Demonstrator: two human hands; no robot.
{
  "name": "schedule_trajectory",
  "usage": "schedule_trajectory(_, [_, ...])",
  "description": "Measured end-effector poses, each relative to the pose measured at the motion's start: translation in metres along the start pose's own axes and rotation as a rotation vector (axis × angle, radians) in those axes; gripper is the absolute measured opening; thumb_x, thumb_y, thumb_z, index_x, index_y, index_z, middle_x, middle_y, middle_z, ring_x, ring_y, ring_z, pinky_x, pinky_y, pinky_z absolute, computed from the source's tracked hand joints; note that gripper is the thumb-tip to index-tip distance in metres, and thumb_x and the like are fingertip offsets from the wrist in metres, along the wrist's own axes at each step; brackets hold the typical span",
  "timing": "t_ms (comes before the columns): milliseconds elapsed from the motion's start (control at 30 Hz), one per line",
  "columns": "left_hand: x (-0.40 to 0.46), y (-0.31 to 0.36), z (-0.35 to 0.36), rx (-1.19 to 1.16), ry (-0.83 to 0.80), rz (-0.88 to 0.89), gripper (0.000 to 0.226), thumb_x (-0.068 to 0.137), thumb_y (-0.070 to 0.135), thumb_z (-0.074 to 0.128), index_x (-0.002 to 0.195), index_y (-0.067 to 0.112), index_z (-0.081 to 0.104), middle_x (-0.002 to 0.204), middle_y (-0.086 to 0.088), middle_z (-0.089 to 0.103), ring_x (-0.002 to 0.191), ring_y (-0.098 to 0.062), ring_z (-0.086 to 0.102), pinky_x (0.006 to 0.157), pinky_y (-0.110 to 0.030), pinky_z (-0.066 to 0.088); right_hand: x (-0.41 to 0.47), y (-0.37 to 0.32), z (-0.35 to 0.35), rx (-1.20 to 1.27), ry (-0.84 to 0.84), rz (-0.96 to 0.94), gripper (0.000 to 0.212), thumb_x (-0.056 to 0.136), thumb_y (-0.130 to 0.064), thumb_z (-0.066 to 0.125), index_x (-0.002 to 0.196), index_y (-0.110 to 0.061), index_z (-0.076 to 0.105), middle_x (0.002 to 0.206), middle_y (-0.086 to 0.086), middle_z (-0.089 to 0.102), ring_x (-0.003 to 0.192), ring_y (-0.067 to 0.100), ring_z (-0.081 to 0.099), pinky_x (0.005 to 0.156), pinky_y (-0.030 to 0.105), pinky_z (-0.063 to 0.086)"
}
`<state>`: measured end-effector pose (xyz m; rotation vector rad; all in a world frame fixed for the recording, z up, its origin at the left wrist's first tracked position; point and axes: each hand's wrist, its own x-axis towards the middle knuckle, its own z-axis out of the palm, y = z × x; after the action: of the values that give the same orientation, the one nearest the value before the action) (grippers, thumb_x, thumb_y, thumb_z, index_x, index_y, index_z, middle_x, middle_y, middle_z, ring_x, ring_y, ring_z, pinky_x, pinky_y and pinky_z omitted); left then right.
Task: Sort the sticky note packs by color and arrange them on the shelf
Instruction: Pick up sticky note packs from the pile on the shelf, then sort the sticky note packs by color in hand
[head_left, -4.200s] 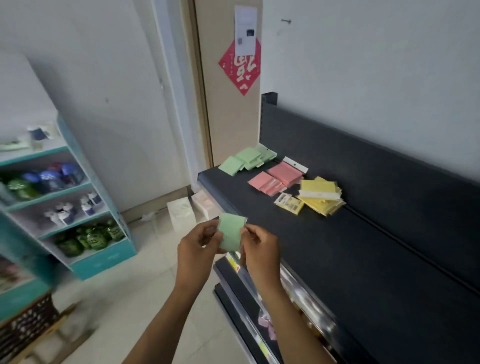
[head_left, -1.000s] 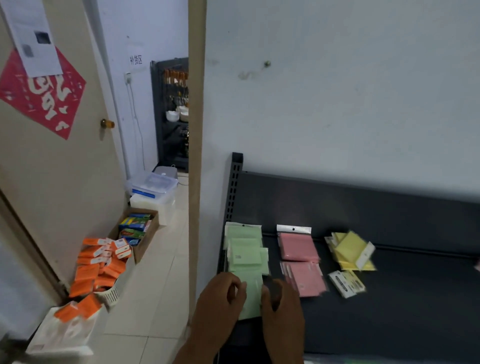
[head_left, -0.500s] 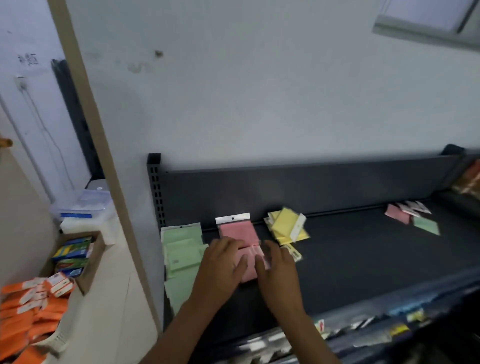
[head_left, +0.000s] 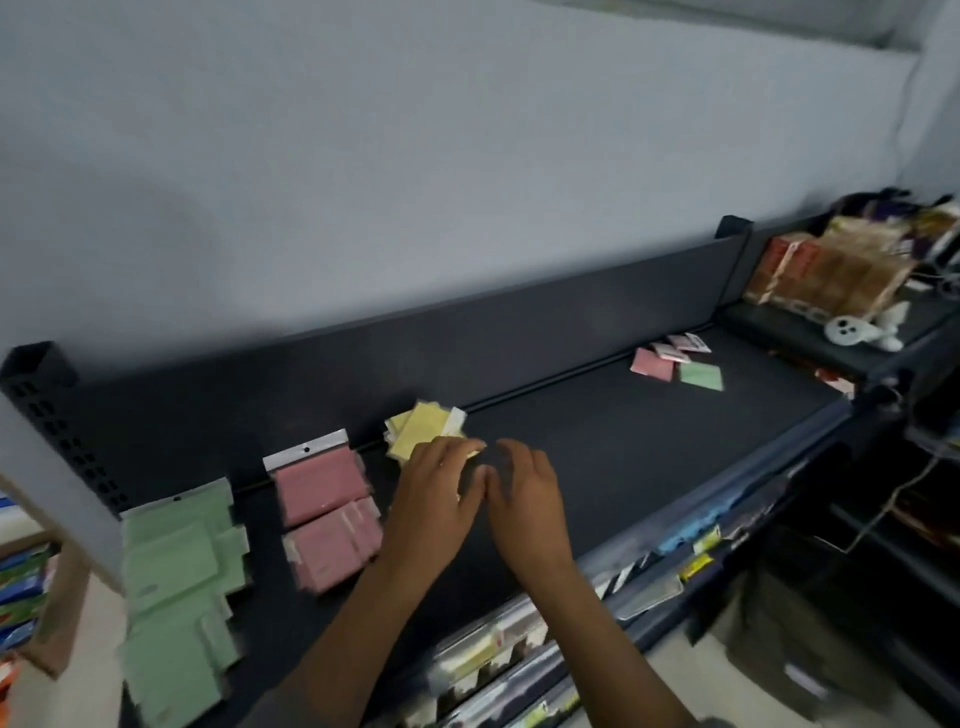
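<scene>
On the black shelf the sorted packs lie in groups at the left: green packs, pink packs and a yellow pile. My left hand hovers just in front of the yellow pile, its fingertips touching a small yellow pack that it mostly hides. Close beside it, my right hand has relaxed fingers and holds nothing. Far to the right lie loose packs: a pink one, a green one and small white-pink ones.
The neighbouring shelf at the right carries brown packaged goods and a white round item. Below the shelf edge, a lower tier holds more stock and price labels. A cardboard box stands at the far left.
The green pack I held earlier now lies with the green group. Both hands have moved right from the pink packs to the yellow pile, and my view has swung right.
</scene>
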<state>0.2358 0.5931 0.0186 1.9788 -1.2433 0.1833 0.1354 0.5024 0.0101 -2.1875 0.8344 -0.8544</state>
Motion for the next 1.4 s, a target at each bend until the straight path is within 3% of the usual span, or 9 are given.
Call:
schedule_trajectory(233, [0.043,0.048,0.060,-0.079,-0.023,0.039,0.030,0.101,0.026,0.057,0.130,0.022,0.059,0.128,0.007,0.058,0.121,-0.009,0.049,0.103,-0.029,0.045,0.035,0.053,-0.046,-0.021,0.036,0.034,0.038,0.102,-0.022,0.048,0.140,-0.018,0.048,0.130,0.005,0.052,0.119,0.020,0.051,0.101,0.035,0.046])
schedule_trajectory(567, [0.086,0.112,0.148,-0.131,-0.066,0.099,0.031,0.099,0.028,0.058,0.130,0.024,0.059,0.131,0.007,0.059,0.122,-0.011,0.051,0.102,-0.037,0.048,0.067,0.126,-0.125,-0.042,0.107,0.117,0.039,0.102,-0.023,0.050,0.141,-0.018,0.047,0.133,0.006,0.050,0.122,0.021,0.049,0.103,0.034,0.044])
schedule_trajectory(767, [0.100,0.171,0.210,-0.217,-0.084,0.147,0.032,0.097,0.020,0.062,0.128,0.025,0.060,0.129,0.008,0.061,0.121,-0.010,0.051,0.102,-0.032,0.047,0.068,0.180,-0.185,-0.110,0.118,0.125,0.040,0.104,-0.025,0.046,0.143,-0.018,0.044,0.132,0.005,0.048,0.121,0.022,0.048,0.104,0.035,0.043])
schedule_trajectory(967, [0.102,0.223,0.255,-0.245,-0.114,0.190,0.028,0.097,0.020,0.061,0.125,0.025,0.062,0.125,0.008,0.062,0.118,-0.010,0.052,0.099,-0.033,0.049,0.066,0.225,-0.239,-0.133,0.160,0.180,0.042,0.104,-0.027,0.048,0.145,-0.018,0.043,0.138,0.004,0.046,0.126,0.018,0.046,0.102,0.019,0.033])
schedule_trajectory(1067, [0.103,0.237,0.267,-0.237,-0.127,0.203,0.029,0.096,0.018,0.061,0.125,0.025,0.062,0.125,0.008,0.062,0.117,-0.009,0.052,0.098,-0.031,0.050,0.064,0.234,-0.250,-0.111,0.156,0.200,0.041,0.105,-0.027,0.046,0.145,-0.020,0.042,0.138,0.004,0.047,0.128,0.018,0.044,0.105,0.023,0.034])
schedule_trajectory(1267, [0.101,0.252,0.288,-0.199,-0.153,0.207,0.033,0.093,0.013,0.064,0.123,0.027,0.062,0.121,0.009,0.061,0.114,-0.011,0.053,0.095,-0.027,0.046,0.060,0.252,-0.263,-0.146,0.082,0.127,0.042,0.101,-0.009,0.044,0.143,-0.011,0.044,0.138,0.010,0.047,0.121,0.028,0.047,0.105,0.041,0.041])
schedule_trajectory(1400, [0.109,0.252,0.298,-0.115,-0.144,0.203,0.031,0.089,0.025,0.073,0.119,0.023,0.065,0.116,0.005,0.064,0.110,-0.016,0.057,0.091,-0.033,0.052,0.065,0.265,-0.267,-0.054,0.139,0.229,0.041,0.104,-0.021,0.048,0.145,-0.022,0.044,0.140,0.004,0.045,0.128,0.022,0.047,0.109,0.031,0.040])
